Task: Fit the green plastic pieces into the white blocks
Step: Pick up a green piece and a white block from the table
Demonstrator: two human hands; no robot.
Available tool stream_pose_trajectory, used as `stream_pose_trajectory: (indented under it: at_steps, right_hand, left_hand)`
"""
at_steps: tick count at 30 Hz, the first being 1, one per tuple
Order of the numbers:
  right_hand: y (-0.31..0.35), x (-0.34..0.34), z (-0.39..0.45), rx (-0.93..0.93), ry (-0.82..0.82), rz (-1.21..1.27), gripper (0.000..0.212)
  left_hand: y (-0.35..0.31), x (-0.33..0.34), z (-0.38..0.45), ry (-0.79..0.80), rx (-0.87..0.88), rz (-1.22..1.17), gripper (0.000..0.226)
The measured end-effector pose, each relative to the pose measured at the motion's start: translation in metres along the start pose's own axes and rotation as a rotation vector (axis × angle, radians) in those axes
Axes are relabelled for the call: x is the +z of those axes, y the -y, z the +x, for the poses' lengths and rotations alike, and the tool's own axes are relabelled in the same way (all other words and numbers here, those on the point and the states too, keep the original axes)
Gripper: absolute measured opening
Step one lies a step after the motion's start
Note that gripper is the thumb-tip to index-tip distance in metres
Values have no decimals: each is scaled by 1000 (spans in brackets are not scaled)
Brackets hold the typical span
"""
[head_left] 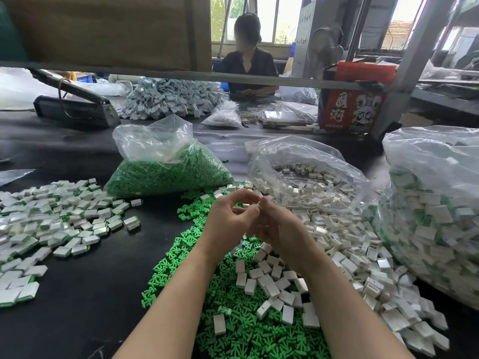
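head view, white block between both hands' fingertips

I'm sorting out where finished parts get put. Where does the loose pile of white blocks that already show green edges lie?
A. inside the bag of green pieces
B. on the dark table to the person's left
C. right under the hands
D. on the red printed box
B: the assembled blocks, white with green showing at their edges, spread over the dark table on the person's left, apart from the bag of green pieces.

Daylight pours in from the windows, glare glinting on the plastic bags below, edges bowed, background soft.
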State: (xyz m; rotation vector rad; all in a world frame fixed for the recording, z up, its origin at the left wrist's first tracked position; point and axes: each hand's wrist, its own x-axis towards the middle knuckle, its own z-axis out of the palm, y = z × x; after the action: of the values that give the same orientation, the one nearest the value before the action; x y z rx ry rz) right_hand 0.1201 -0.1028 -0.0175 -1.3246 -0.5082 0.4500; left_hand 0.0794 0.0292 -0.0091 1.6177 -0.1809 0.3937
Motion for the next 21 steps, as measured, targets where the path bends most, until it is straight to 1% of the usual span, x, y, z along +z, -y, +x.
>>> stream_pose_trajectory:
  at_steps: [5,11,13,16,19,21]
  right_hand:
    - [-1,2,-1,-47,8,-28,48]
    - [-1,1,-2,-85,-21,-21,44]
    - [-2,0,-2,-96,-16,-38,40]
    - [-4,0,-1,-105,-54,-53,36]
    - [-5,0,-1,-116,-77,-68,35]
    - [-5,0,-1,-115,-74,-61,37]
  left_hand:
    - [-1,5,3,-60,-65,-48,21]
    - [4,8,5,-73,-154,-231,10]
    - [6,9,5,-75,-164,-266,12]
    - [4,10,4,-69,-168,-299,11]
    - [5,10,5,-58,-163,-298,20]
    - [6,10,5,-54,-161,-288,22]
